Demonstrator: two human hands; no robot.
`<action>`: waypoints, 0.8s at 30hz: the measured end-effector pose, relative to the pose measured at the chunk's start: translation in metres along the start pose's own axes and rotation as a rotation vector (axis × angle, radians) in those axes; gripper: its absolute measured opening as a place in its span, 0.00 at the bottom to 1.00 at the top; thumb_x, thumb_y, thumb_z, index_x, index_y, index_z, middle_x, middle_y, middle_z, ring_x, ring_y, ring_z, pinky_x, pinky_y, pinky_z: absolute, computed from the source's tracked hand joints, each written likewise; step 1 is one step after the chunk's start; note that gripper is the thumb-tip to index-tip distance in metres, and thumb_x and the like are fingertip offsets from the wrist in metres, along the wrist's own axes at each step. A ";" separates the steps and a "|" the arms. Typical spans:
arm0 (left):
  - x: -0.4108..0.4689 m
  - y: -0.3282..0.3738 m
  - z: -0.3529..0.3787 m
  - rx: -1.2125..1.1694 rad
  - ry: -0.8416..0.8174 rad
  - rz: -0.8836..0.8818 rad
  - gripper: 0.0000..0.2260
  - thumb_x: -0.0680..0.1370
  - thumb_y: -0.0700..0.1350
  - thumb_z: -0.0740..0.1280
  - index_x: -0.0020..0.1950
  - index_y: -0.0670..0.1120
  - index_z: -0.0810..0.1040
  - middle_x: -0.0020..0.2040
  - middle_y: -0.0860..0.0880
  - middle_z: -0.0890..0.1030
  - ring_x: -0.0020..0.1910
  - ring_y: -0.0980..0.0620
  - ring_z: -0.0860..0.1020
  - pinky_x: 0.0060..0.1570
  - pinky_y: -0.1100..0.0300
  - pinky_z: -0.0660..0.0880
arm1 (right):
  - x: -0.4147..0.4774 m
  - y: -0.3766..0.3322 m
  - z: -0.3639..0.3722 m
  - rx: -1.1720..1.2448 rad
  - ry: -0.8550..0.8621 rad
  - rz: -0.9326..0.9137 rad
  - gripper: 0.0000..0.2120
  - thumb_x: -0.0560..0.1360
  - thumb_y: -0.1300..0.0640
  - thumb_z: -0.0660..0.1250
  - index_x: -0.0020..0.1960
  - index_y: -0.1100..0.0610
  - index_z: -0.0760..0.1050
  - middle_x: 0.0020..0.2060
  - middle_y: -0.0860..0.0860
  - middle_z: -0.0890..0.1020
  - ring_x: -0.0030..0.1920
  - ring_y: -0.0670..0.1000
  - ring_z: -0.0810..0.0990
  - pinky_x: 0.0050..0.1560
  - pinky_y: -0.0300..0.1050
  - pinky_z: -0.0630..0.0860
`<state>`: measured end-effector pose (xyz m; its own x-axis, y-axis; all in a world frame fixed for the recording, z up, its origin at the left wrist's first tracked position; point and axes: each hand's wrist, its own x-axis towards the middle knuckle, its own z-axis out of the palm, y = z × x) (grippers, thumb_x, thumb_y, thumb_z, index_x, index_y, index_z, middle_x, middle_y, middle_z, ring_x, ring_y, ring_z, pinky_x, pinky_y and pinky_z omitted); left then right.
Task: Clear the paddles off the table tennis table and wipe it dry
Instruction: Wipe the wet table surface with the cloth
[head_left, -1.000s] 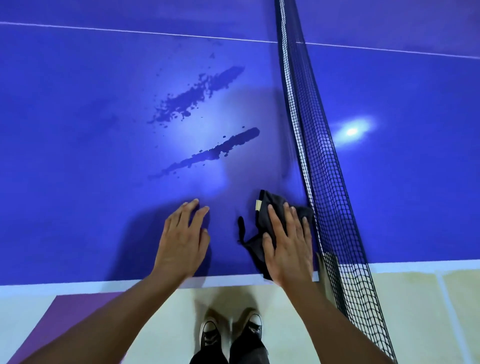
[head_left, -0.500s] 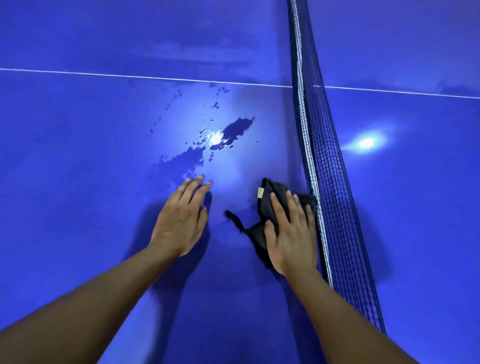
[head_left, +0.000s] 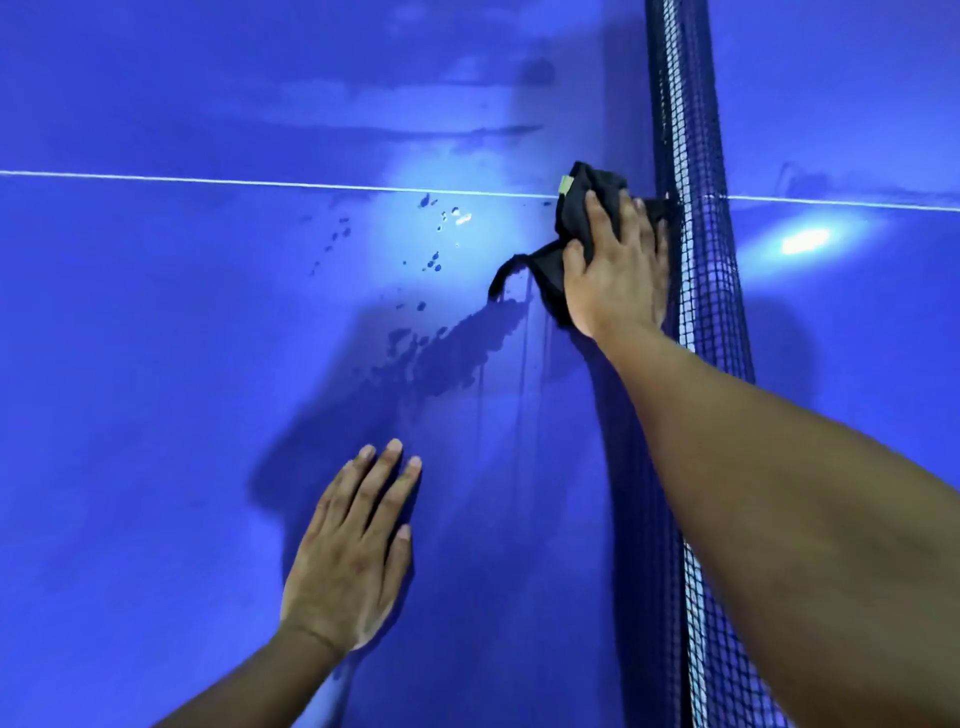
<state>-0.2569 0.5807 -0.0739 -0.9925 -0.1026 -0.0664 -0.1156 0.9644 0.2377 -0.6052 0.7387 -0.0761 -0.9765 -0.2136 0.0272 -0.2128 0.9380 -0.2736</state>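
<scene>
In the head view the right hand (head_left: 615, 265) lies flat, its straight fingers pressing a dark cloth (head_left: 574, 205) onto the blue table (head_left: 156, 338). The net (head_left: 698, 291) stands just beside the hand's outer edge, and the white line (head_left: 260, 183) runs under the cloth past the fingertips. The left hand (head_left: 353, 551) rests palm down on the table with fingers straight and close together, nearer the person and well apart from the cloth. A wet smear (head_left: 447, 353) with scattered droplets lies between the two hands, beyond the left fingertips.
</scene>
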 end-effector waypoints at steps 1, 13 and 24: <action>0.002 -0.002 0.000 0.000 -0.004 -0.005 0.26 0.81 0.48 0.55 0.80 0.45 0.62 0.81 0.48 0.59 0.80 0.44 0.57 0.75 0.45 0.60 | 0.013 -0.002 0.001 0.001 -0.001 0.000 0.29 0.81 0.44 0.55 0.82 0.47 0.58 0.82 0.54 0.58 0.82 0.53 0.53 0.81 0.52 0.42; 0.004 -0.006 -0.002 -0.020 0.011 -0.019 0.25 0.83 0.49 0.52 0.80 0.47 0.62 0.81 0.49 0.61 0.80 0.46 0.58 0.76 0.48 0.58 | -0.012 -0.003 -0.003 0.099 -0.072 0.036 0.29 0.83 0.45 0.54 0.83 0.45 0.54 0.83 0.51 0.52 0.82 0.50 0.46 0.79 0.46 0.40; 0.005 -0.013 0.001 -0.099 0.050 0.051 0.27 0.83 0.53 0.47 0.77 0.44 0.66 0.79 0.44 0.64 0.79 0.42 0.59 0.77 0.45 0.57 | -0.212 0.010 -0.004 -0.038 0.003 0.008 0.29 0.82 0.44 0.52 0.82 0.46 0.56 0.82 0.52 0.56 0.82 0.50 0.51 0.82 0.52 0.41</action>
<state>-0.2604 0.5681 -0.0779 -0.9976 -0.0685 -0.0038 -0.0658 0.9403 0.3339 -0.4000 0.7943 -0.0805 -0.9783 -0.2050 0.0285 -0.2058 0.9495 -0.2367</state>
